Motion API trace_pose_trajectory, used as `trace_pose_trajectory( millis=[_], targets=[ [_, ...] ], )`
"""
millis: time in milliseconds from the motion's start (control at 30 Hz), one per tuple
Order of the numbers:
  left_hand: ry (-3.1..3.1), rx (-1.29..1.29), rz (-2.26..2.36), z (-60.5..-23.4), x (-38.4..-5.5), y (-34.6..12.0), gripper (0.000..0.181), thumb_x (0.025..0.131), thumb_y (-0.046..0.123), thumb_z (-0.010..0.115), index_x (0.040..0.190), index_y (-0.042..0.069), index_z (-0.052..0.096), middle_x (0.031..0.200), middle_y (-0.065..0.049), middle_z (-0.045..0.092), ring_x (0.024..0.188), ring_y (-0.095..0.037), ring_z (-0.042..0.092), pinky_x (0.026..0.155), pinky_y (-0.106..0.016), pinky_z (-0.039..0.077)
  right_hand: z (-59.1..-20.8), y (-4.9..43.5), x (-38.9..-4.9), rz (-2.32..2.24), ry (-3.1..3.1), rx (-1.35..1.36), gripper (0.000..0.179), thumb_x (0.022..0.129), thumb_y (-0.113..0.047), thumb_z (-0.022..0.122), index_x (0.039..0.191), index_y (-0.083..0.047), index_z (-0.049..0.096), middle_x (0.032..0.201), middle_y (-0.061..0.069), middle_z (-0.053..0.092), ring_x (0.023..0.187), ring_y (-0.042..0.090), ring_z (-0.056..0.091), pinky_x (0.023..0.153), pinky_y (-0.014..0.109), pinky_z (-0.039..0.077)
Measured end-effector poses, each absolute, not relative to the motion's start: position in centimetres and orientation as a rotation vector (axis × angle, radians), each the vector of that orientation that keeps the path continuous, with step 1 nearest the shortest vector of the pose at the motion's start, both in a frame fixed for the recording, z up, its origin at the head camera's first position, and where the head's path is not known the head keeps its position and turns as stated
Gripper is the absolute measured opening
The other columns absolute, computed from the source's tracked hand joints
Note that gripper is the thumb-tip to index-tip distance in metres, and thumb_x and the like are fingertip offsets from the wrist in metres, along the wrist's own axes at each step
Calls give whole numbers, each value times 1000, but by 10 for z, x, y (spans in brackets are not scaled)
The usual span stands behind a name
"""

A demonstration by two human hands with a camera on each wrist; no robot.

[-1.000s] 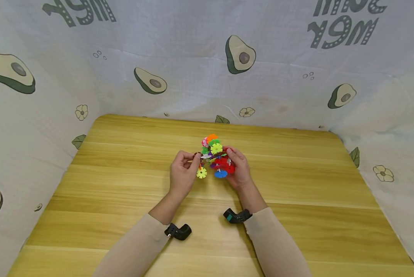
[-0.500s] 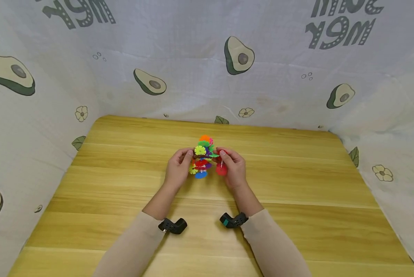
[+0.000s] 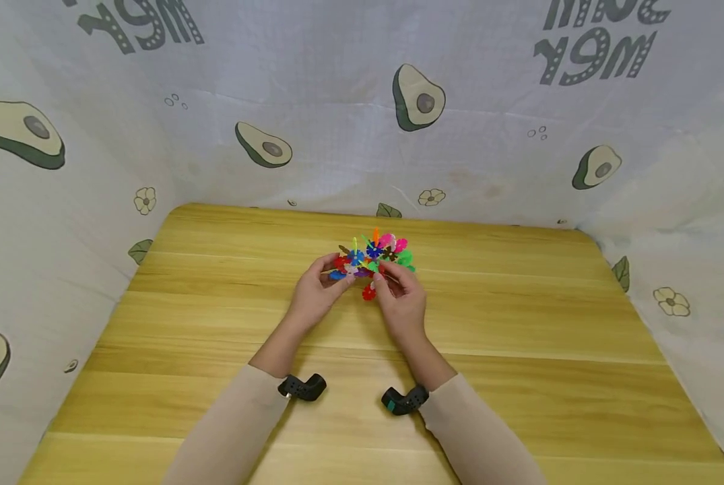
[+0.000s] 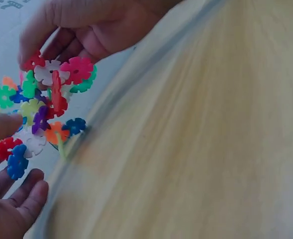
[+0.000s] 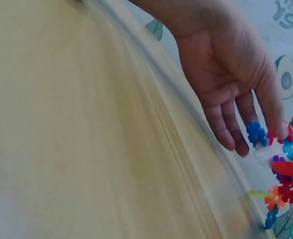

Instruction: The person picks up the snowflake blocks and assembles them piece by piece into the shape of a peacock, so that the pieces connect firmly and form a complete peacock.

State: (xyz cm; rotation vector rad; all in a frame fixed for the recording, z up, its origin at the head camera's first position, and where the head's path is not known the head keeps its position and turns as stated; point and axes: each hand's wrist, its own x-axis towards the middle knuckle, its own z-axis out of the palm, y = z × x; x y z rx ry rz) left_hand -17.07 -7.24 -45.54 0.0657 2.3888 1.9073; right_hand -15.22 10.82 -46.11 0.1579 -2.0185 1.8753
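A cluster of interlocking plastic snowflake discs (image 3: 362, 259) in many colours is held above the table between both hands. My left hand (image 3: 315, 289) grips its left end, thumb and fingers around red and blue discs. In the left wrist view, the left hand (image 4: 14, 209) has its thumb over the cluster and a blue disc (image 4: 17, 162) below. My right hand (image 3: 404, 296) pinches discs at the near side of the cluster. A red disc (image 3: 369, 292) hangs under its thumb. In the right wrist view, the cluster (image 5: 285, 184) shows beneath the left fingertips; the right hand is largely out of frame.
The wooden table (image 3: 519, 337) spreads around both forearms. A pale cloth (image 3: 337, 81) printed with avocados stands behind and at the sides. Black camera bands (image 3: 304, 387) sit at the cuffs.
My right hand parted from the cluster with red discs in its fingers, then came back against its near side. The cluster has been turned over sideways, its green and pink discs now at the right.
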Motion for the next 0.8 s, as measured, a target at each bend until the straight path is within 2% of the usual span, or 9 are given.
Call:
trace_pose_trajectory(
  millis=[100, 200, 300, 400, 467, 533, 667, 800],
  targets=[
    [2462, 25, 1890, -461, -175, -72, 53, 94, 26, 76, 142, 14, 56, 133, -11, 65, 112, -27, 64, 93, -37, 60, -463, 109, -148, 1887, -2117, 171, 30, 93, -1, 71, 123, 3, 70, 123, 23, 68, 113, 28, 68, 96, 21, 58],
    [2510, -1, 1874, -464, -179, -74, 46, 95, 19, 74, 138, 13, 60, 129, -12, 67, 110, -28, 67, 93, -37, 61, -463, 113, -144, 1856, -2254, 191, 33, 94, -5, 73, 127, -4, 69, 126, 17, 68, 114, 32, 69, 98, 25, 58],
    [2521, 2, 1864, -464, -182, -77, 43, 96, 13, 72, 137, 12, 60, 128, -13, 68, 112, -29, 67, 95, -39, 61, -463, 121, -143, 1737, -2331, 236, 30, 94, -9, 73, 125, -8, 71, 121, 14, 72, 106, 26, 71, 93, 22, 59],
    [2539, 28, 1855, -463, -185, -79, 43, 96, 11, 71, 138, 9, 59, 132, -15, 66, 116, -31, 67, 98, -40, 59, -463, 131, -145, 1594, -2276, 191, 20, 95, -10, 71, 115, -6, 74, 108, 14, 75, 94, 18, 69, 82, 16, 57],
    [2551, 39, 1853, -464, -187, -79, 43, 96, 10, 70, 138, 8, 59, 133, -16, 66, 118, -32, 66, 101, -41, 58, -464, 138, -149, 1561, -2211, 111, 19, 96, -8, 68, 113, -2, 73, 106, 15, 73, 93, 15, 65, 79, 17, 55],
    [2561, 47, 1852, -465, -188, -80, 43, 97, 10, 70, 138, 7, 59, 133, -16, 66, 119, -32, 64, 102, -42, 57, -464, 144, -153, 1567, -2188, 31, 24, 95, -7, 67, 118, 0, 69, 114, 16, 69, 102, 18, 62, 86, 24, 55],
    [2562, 72, 1849, -468, -190, -79, 43, 97, 12, 70, 138, 7, 59, 128, -15, 67, 118, -30, 63, 103, -41, 57, -466, 152, -163, 1690, -2293, -52, 44, 95, -4, 65, 138, -1, 55, 138, 16, 57, 127, 29, 56, 108, 42, 51],
    [2555, 112, 1843, -471, -191, -78, 44, 96, 15, 73, 137, 7, 59, 123, -14, 67, 113, -28, 65, 99, -39, 58, -467, 157, -169, 1728, -2439, -82, 46, 97, -4, 61, 142, -2, 51, 142, 18, 56, 133, 33, 55, 115, 45, 47]
  ],
)
